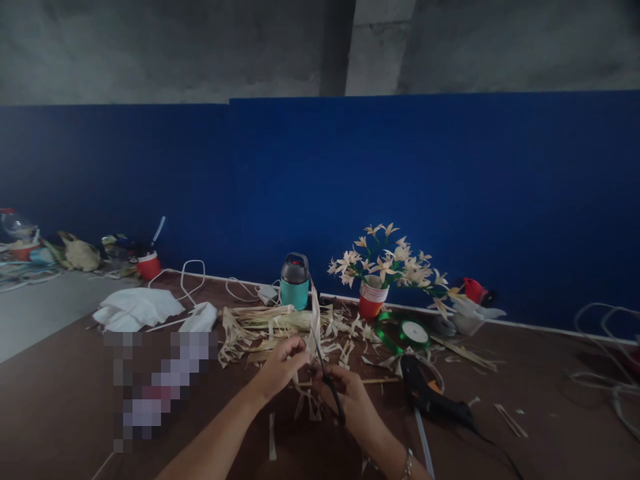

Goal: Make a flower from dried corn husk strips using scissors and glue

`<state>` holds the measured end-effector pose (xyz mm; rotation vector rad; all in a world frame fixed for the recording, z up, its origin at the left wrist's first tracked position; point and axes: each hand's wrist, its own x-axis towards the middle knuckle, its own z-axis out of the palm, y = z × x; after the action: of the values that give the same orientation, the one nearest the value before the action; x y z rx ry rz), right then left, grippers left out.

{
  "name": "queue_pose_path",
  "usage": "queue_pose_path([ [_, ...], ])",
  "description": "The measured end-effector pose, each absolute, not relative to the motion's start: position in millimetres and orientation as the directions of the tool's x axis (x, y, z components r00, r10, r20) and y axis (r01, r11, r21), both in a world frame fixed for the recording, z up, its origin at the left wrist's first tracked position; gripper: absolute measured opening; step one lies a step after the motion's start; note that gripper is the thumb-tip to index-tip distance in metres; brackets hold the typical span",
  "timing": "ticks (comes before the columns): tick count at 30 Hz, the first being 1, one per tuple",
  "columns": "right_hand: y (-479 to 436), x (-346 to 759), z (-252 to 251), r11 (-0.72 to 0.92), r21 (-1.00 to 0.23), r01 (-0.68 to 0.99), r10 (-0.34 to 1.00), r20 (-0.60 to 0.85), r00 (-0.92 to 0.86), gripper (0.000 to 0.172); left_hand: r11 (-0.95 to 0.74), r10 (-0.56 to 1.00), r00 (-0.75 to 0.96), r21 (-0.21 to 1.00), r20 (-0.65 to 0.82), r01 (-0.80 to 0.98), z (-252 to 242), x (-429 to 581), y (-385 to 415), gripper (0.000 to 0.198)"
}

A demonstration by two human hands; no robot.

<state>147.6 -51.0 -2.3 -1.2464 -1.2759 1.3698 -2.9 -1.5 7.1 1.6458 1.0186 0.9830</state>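
Observation:
My left hand [284, 365] is closed, pinching the lower end of a pale dried husk strip [315, 313] that stands upright. My right hand [347, 397] is wrapped round the dark handles of a pair of scissors [329, 383]. Their blades point up alongside the strip, close to my left fingertips; whether they touch it I cannot tell. Behind both hands lies a pile of dried husks [250, 330], some in long bundles, others in small cut pieces. A few loose scraps [273, 437] lie on the brown table nearer to me.
Behind the husks stand a teal-and-black container [295, 283] and a red cup [371, 300] holding pale husk flowers [387, 263]. To the right are a green ribbon spool [415, 333] and a black glue gun [433, 397] with its cord. White plastic [137, 308] lies left. A blue partition [430, 167] closes the back.

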Motion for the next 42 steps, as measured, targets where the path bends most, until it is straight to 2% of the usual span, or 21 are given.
queue_pose_path([
  [10, -49.8, 149.6, -5.9, -0.129, -0.99, 0.056, 0.979, -0.136, -0.151, 0.041, -0.05, 0.961, 0.277, 0.992, 0.017, 0.112, 5.3, -1.7, 1.5, 0.015],
  [14, -49.4, 151.3, -6.9, -0.127, -0.992, 0.002, 0.969, -0.124, -0.216, 0.04, -0.026, 0.986, 0.166, 0.998, 0.016, 0.058, 4.8, -1.3, 2.3, 0.015],
  [18, -50.7, 152.8, -4.4, -0.133, -0.989, 0.062, 0.958, -0.144, -0.249, 0.037, -0.029, 0.997, 0.076, 0.999, 0.027, 0.027, 6.6, -2.5, 2.8, 0.016],
  [22, -51.5, 153.3, -4.9, -0.075, -0.993, 0.093, 0.962, -0.097, -0.254, 0.033, -0.029, 0.993, 0.112, 1.0, 0.028, 0.007, 7.5, -2.7, 1.8, 0.013],
  [32, -50.0, 153.9, -2.8, -0.085, -0.995, 0.054, 0.963, -0.096, -0.251, 0.035, 0.016, 0.982, 0.187, 1.0, -0.014, -0.011, 2.9, -1.9, 2.7, 0.013],
  [42, -49.2, 155.8, -7.1, -0.081, -0.994, 0.068, 0.957, -0.097, -0.275, 0.038, 0.059, 0.986, 0.16, 0.994, -0.043, -0.096, -4.6, -1.3, 4.9, 0.013],
])
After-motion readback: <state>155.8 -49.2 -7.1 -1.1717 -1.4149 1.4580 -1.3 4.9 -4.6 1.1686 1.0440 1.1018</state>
